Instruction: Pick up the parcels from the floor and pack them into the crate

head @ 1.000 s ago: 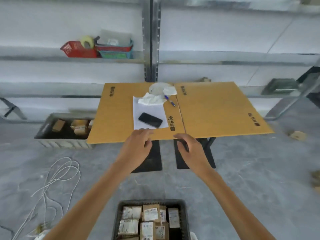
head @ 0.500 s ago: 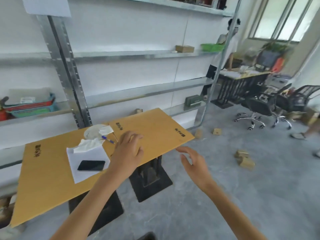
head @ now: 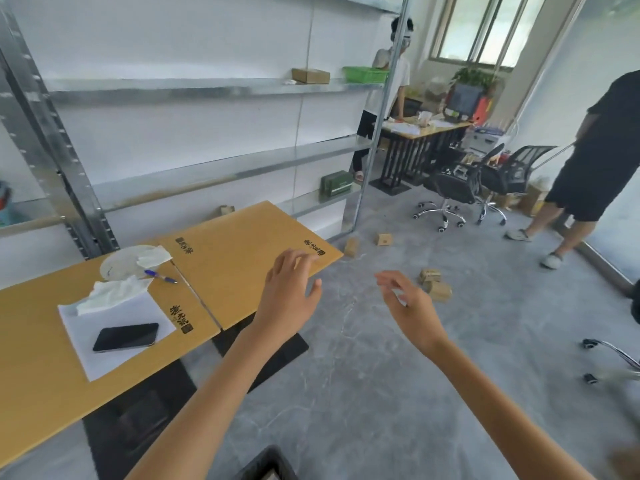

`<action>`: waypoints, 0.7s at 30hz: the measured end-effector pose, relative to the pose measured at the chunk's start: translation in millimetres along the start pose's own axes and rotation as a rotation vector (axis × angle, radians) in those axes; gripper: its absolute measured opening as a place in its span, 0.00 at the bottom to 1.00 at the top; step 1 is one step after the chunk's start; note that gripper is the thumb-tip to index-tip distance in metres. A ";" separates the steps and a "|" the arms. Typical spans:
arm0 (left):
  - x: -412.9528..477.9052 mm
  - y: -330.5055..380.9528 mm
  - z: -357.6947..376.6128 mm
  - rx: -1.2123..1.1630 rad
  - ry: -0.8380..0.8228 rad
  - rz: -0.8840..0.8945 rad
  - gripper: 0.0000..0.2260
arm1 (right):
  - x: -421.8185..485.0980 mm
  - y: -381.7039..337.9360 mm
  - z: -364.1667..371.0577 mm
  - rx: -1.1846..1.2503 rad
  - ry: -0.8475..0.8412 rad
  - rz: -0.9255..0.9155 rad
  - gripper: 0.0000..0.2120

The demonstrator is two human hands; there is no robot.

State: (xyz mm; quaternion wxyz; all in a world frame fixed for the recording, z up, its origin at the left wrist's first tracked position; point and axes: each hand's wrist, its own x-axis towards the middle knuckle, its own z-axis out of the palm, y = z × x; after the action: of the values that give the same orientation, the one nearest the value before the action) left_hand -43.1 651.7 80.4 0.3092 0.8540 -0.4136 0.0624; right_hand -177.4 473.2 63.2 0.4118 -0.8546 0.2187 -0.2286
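Small brown cardboard parcels lie on the grey floor: two close together (head: 435,285) just beyond my right hand, one (head: 384,239) farther back and one (head: 352,247) by the table's corner. Only a dark corner of the crate (head: 266,465) shows at the bottom edge. My left hand (head: 289,299) hovers over the table's right end with relaxed fingers, empty. My right hand (head: 408,306) is held out above the floor, fingers loosely spread, holding nothing.
A low yellow table (head: 242,258) carries a phone (head: 126,337), paper, tissue and a pen. Metal shelving (head: 214,174) lines the wall. Office chairs (head: 450,188), a desk and two standing people (head: 595,161) are at the right and back.
My view has swung right, away from the crate and towards the open floor. Both hands have left the table's front edge and now reach rightwards, closer to the parcels.
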 end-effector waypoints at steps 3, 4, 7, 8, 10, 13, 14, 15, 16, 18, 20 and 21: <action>4.5 5.1 7.8 -0.032 -0.043 -0.008 0.19 | 1.6 6.6 -5.0 0.047 0.070 0.050 0.10; 5.6 5.9 11.5 -0.040 -0.060 -0.009 0.20 | 3.0 8.7 -5.7 0.066 0.095 0.066 0.11; 12.4 7.3 22.1 -0.055 -0.096 -0.010 0.22 | 8.3 18.6 -7.9 0.131 0.152 0.116 0.11; 16.1 7.8 25.5 -0.052 -0.096 -0.008 0.22 | 10.8 24.6 -8.3 0.142 0.162 0.126 0.12; 25.9 10.8 33.4 -0.053 -0.088 -0.011 0.23 | 19.7 39.9 -9.7 0.157 0.152 0.150 0.12; 50.1 19.0 51.4 -0.050 -0.094 -0.026 0.23 | 46.9 66.0 -17.5 0.179 0.110 0.188 0.13; 61.9 22.0 60.0 -0.048 -0.101 -0.033 0.23 | 60.0 76.5 -22.1 0.183 0.101 0.190 0.14; 75.6 25.2 69.7 -0.045 -0.104 -0.043 0.23 | 74.8 87.1 -27.8 0.187 0.094 0.184 0.14; 90.8 28.4 80.8 -0.041 -0.104 -0.054 0.24 | 91.2 98.1 -34.3 0.190 0.088 0.180 0.14; 124.6 37.3 104.4 -0.041 -0.107 -0.082 0.24 | 128.2 119.6 -50.8 0.195 0.083 0.175 0.13; 161.5 49.3 130.7 -0.045 -0.117 -0.101 0.24 | 168.1 142.2 -70.2 0.194 0.075 0.171 0.13; 179.8 55.6 144.1 -0.043 -0.127 -0.104 0.24 | 187.2 154.0 -80.0 0.192 0.067 0.171 0.13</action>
State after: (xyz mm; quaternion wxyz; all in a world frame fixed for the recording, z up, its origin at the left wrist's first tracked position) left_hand 10.9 422.1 56.7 0.3036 0.8696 -0.3889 -0.0168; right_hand -101.9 232.7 23.4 0.5023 -0.7812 0.2816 -0.2409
